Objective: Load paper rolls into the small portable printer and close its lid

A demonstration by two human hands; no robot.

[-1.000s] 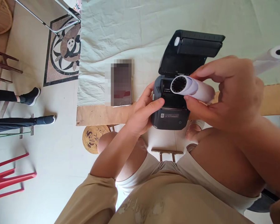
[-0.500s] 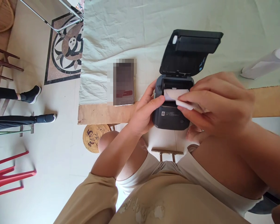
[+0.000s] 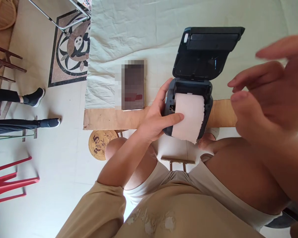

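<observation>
My left hand (image 3: 155,115) grips a small black receipt printer (image 3: 209,96) by its left side, above the table's front edge. The printer's hinged lid (image 3: 201,61) stands up, swung back away from me. Out of the paper bay comes a strip of white paper (image 3: 190,115), draped over the front with a ragged right edge and torn end. My left thumb presses on this paper. Off to the right, my right hand (image 3: 270,86) is open, fingers apart and slightly blurred, touching neither the printer nor the paper.
A partly pixelated phone (image 3: 132,89) lies on the pale cloth (image 3: 159,33) left of the printer. Bare wood (image 3: 109,119) shows along the table's front edge. A round panda-painted stool (image 3: 101,143) is below, a red stool (image 3: 10,180) farther left, and another person's shoes (image 3: 34,98) rest on the floor.
My right hand has let go of the white paper and moved right, opening. The paper now hangs over the printer's front under my left thumb. The standing white roll at right is now hidden.
</observation>
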